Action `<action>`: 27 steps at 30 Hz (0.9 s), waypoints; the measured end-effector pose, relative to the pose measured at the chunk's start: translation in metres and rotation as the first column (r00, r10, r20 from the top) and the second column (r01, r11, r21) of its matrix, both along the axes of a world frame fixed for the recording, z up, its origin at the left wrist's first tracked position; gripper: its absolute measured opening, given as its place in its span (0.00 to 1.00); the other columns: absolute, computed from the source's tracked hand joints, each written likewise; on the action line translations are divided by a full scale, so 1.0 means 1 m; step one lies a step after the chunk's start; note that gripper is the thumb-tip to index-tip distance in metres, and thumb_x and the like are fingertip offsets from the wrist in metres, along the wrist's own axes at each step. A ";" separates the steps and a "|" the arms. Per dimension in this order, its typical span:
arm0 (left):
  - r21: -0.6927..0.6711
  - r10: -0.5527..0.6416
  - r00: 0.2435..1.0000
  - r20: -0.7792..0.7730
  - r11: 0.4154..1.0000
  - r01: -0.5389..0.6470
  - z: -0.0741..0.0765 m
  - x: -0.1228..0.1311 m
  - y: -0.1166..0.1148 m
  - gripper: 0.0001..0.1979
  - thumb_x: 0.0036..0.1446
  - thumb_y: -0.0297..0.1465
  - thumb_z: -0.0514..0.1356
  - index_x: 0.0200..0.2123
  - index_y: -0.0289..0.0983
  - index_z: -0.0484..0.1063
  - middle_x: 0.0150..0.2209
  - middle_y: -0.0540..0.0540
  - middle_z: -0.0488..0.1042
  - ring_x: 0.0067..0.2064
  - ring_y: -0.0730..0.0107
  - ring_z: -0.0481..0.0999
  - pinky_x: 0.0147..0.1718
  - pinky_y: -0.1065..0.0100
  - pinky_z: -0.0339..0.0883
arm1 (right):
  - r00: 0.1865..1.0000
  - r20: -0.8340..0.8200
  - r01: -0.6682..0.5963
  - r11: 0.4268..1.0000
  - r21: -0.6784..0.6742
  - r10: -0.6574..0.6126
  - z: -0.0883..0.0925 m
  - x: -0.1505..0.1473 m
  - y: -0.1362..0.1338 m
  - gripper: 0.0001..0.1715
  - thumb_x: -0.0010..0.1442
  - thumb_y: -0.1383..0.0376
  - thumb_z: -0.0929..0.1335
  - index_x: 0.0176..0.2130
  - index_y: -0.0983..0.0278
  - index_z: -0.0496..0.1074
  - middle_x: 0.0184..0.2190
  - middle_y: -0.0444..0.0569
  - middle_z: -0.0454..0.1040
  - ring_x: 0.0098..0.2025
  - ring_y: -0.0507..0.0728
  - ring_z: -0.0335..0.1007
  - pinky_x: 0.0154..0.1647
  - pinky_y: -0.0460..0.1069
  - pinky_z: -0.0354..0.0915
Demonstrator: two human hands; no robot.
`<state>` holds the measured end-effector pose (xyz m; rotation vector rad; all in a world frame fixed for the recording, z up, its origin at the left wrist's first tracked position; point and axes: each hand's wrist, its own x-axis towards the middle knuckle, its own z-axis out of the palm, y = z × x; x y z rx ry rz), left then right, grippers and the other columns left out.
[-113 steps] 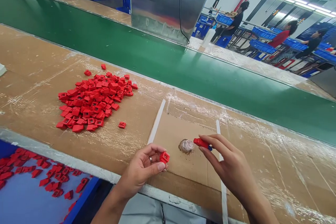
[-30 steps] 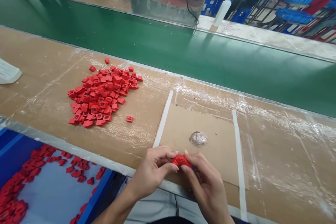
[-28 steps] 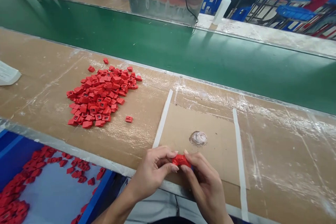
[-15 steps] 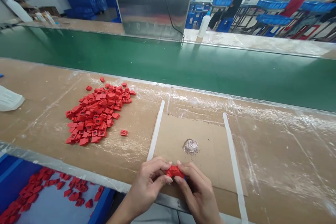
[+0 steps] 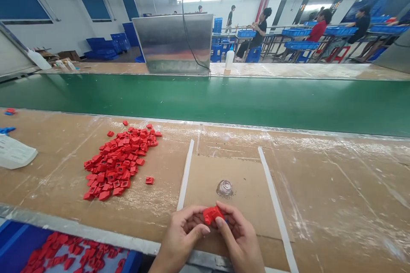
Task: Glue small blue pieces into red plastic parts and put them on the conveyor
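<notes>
We've got a small red part (image 5: 211, 214) pinched btw both hands, low centre of view, just over the near edge of the cardboard sheet (image 5: 246, 170). Can't tell if it touches the sheet. Our left hand (image 5: 181, 239) grips it from the left w/ thumb & forefinger. Our right hand (image 5: 239, 241) closes on it from the right, thumb on top. So both hands are clenched on the same piece. Whether it's one part or two pushed together we can't tell, since fingers cover the join.

Our read: this looks like a fingertip squeeze or press-fit. To do it well:
- keep the piece square btw the thumbs
- push straight, not at an angle
- keep fingertips off any opening
- hold it low over the sheet so a slip lands on the bench

Just beyond the hands a small clear round blob (image 5: 225, 188) sits on the sheet, w/ white strips (image 5: 185, 177) either side. Left of that is a pile of red parts (image 5: 120, 160) on the taped bench, w/ one stray part (image 5: 149, 180) near its right edge. A blue bin (image 5: 13, 243) w/ more red pieces is at lower left. A green belt (image 5: 256, 102) runs behind, w/ a metal box (image 5: 174, 45) & white bottle (image 5: 228, 57) past it. Other people work at tables far back.
</notes>
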<state>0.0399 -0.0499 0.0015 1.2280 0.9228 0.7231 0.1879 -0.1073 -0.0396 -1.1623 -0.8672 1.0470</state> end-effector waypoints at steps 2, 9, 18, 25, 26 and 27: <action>-0.025 0.006 1.000 -0.010 1.000 -0.006 -0.002 0.001 0.000 0.16 0.54 0.38 0.69 0.43 0.35 0.80 0.30 0.46 0.79 0.28 0.70 0.73 0.27 0.73 0.68 | 1.000 0.009 -0.015 1.000 0.018 0.015 -0.002 0.002 0.000 0.20 0.66 0.54 0.69 0.51 0.65 0.74 0.41 0.56 0.78 0.41 0.60 0.77 0.42 0.50 0.74; -0.113 -0.018 1.000 0.003 0.993 0.018 -0.003 0.002 0.004 0.19 0.51 0.42 0.69 0.39 0.34 0.80 0.23 0.49 0.73 0.23 0.75 0.69 0.22 0.76 0.64 | 0.983 0.181 -0.069 0.986 0.151 0.041 -0.001 0.008 0.003 0.14 0.68 0.59 0.68 0.49 0.63 0.76 0.36 0.52 0.75 0.37 0.58 0.73 0.38 0.49 0.72; -0.033 -0.092 0.992 -0.091 0.995 0.089 -0.008 -0.003 0.003 0.21 0.58 0.47 0.62 0.35 0.34 0.79 0.21 0.49 0.69 0.20 0.75 0.67 0.21 0.75 0.66 | 0.923 0.368 -0.200 0.955 0.220 0.108 -0.006 0.011 0.008 0.13 0.69 0.67 0.65 0.50 0.58 0.75 0.35 0.48 0.73 0.34 0.55 0.72 0.36 0.45 0.68; 0.003 -0.154 0.978 -0.141 0.988 0.156 -0.006 -0.009 0.003 0.18 0.62 0.44 0.59 0.35 0.34 0.77 0.25 0.47 0.71 0.23 0.71 0.71 0.24 0.72 0.69 | 0.905 0.411 -0.217 0.948 0.231 0.107 -0.004 0.009 0.008 0.09 0.69 0.69 0.64 0.44 0.60 0.73 0.36 0.49 0.73 0.36 0.55 0.73 0.39 0.44 0.69; 0.009 -0.160 0.976 -0.147 0.987 0.163 -0.005 -0.009 0.003 0.18 0.62 0.44 0.59 0.35 0.34 0.77 0.25 0.47 0.71 0.23 0.71 0.71 0.24 0.72 0.69 | 0.905 0.413 -0.216 0.947 0.237 0.103 -0.004 0.009 0.007 0.08 0.69 0.69 0.64 0.44 0.60 0.73 0.36 0.49 0.73 0.36 0.55 0.73 0.39 0.44 0.70; 0.017 -0.161 0.975 -0.153 0.986 0.166 -0.005 -0.010 0.003 0.18 0.62 0.44 0.59 0.35 0.35 0.77 0.25 0.47 0.71 0.23 0.71 0.71 0.24 0.72 0.68 | 0.905 0.416 -0.211 0.946 0.245 0.094 -0.004 0.010 0.007 0.08 0.69 0.68 0.64 0.44 0.60 0.73 0.36 0.49 0.74 0.37 0.56 0.74 0.39 0.44 0.70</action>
